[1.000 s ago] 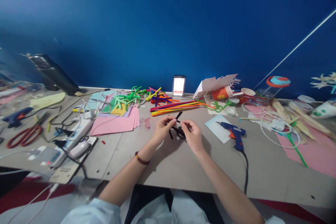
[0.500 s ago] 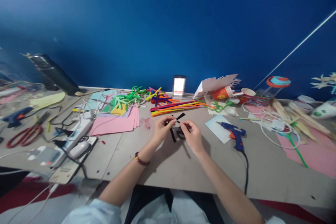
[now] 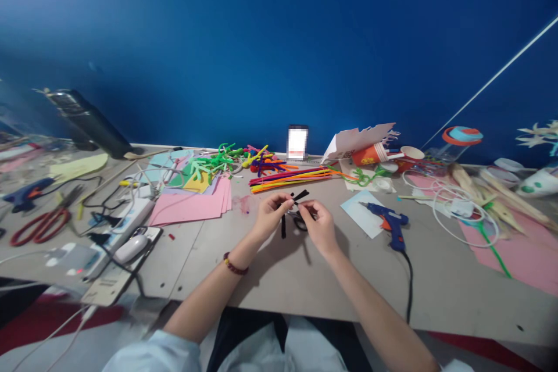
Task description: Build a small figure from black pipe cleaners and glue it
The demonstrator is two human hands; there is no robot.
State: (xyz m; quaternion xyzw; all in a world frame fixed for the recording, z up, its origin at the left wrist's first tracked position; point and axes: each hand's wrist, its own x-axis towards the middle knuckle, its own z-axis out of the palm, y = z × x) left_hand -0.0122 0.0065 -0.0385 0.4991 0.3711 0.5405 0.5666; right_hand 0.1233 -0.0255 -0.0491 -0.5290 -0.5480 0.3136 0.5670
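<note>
Both hands meet over the middle of the table [image 3: 279,285], fingers pinched on short black pipe cleaners. My left hand [image 3: 271,215] grips them from the left, and one black pipe cleaner [image 3: 283,228] hangs below its fingers. My right hand [image 3: 320,225] pinches at the crossing point, where black ends [image 3: 301,193] stick up between the fingertips. Beneath the hands lie what look like small scissors [image 3: 299,222] with black handles, partly hidden by my right hand. Just beyond is a bundle of long pink, orange and yellow pipe cleaners [image 3: 292,179].
To the right, a blue glue gun [image 3: 394,221] rests partly on light blue paper [image 3: 361,212], its cord running off the front edge. Pink paper [image 3: 187,206], a power strip [image 3: 120,235] and red-handled scissors [image 3: 43,226] occupy the left. A phone [image 3: 297,143] stands against the blue wall.
The black pipe cleaners have turned slightly between my fingers, and the hanging piece now points more straight down. Both hands stay in nearly the same place.
</note>
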